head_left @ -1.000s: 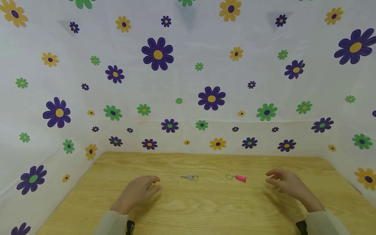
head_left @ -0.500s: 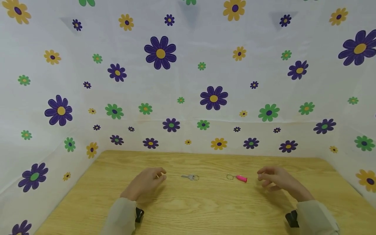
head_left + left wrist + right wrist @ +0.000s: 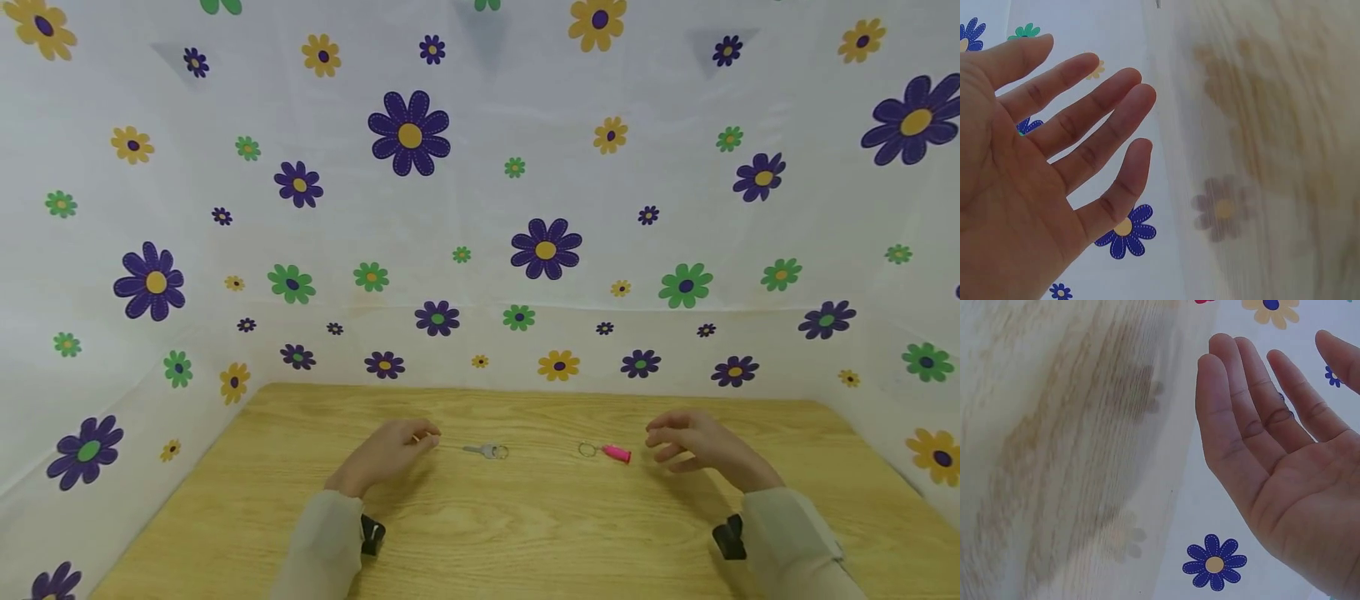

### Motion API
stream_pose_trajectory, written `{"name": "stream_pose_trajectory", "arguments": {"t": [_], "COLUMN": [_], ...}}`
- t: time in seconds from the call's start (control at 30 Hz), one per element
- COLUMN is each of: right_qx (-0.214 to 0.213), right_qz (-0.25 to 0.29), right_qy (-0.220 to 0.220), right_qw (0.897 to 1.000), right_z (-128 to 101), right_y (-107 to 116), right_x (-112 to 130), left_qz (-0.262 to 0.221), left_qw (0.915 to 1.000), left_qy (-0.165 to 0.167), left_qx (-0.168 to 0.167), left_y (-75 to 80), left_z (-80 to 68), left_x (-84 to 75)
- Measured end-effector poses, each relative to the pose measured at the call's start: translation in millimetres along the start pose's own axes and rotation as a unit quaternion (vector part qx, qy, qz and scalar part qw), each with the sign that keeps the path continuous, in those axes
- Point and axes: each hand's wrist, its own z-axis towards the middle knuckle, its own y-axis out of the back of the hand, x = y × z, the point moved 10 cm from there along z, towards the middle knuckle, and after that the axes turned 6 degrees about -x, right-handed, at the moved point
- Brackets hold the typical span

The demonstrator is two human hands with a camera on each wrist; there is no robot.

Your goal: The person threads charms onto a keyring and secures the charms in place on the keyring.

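Grips (image 3: 386,457) (image 3: 701,448) nearer key (image 3: 489,451), pink fob (image 3: 617,454), both empty, relaxed; palms (image 3: 1013,194) (image 3: 1310,494) only in wrist views.

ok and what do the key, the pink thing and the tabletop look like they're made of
Key: probably metal, going by its dull grey.
Pink thing: perhaps plastic or coated metal; its colour is bright, even.
Tabletop: wood or wood-look laminate, glossy; it shows grain and faintly mirrors the flowers.
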Motion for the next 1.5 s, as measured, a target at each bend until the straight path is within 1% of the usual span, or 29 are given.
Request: {"name": "stream_pose_trajectory", "arguments": {"t": [0.17, 0.23, 0.33, 0.4, 0.6, 0.73, 1.03, 1.23, 1.43, 1.5], "right_qx": [0.002, 0.006, 0.005, 0.004, 0.003, 0.003, 0.008, 0.006, -0.002, -0.004], "right_qz": [0.001, 0.005, 0.01, 0.013, 0.003, -0.01, -0.016, -0.021, -0.018, -0.016], "right_qy": [-0.008, -0.005, -0.005, -0.008, -0.015, -0.014, -0.01, -0.022, -0.029, -0.033], "right_qw": [1.0, 1.0, 1.0, 1.0, 1.0, 1.0, 1.0, 1.0, 0.999, 0.999], "right_z": [4, 5, 8, 10, 16, 19, 24, 30, 39, 40], "right_y": [-3, -5, -8, -10, -13, -14, -19, -24, -29, -31], "right_x": [-4, -4, -4, -4, -2, 0, 5, 1, -3, -4], "left_qz": [-0.031, -0.048, -0.07, -0.081, -0.09, -0.095, -0.095, -0.105, -0.12, -0.126], "left_qw": [0.9994, 0.9988, 0.9974, 0.9965, 0.9954, 0.9946, 0.9942, 0.9926, 0.991, 0.99], "left_qy": [-0.014, -0.009, 0.007, 0.012, 0.022, 0.031, 0.036, 0.044, 0.041, 0.045], "left_qx": [0.008, 0.012, 0.016, 0.019, 0.024, 0.027, 0.035, 0.041, 0.042, 0.045], "left_y": [-6.4, -9.0, -11.8, -13.5, -17.6, -21.2, -33.5, -40.9, -45.9, -47.3], "left_z": [6.8, 8.9, 11.1, 12.9, 21.4, 27.6, 43.0, 47.2, 52.4, 53.6], "left_x": [-1.7, 0.0, 1.8, 0.3, -1.6, 1.3, 9.6, 10.4, 6.2, 6.7]}}
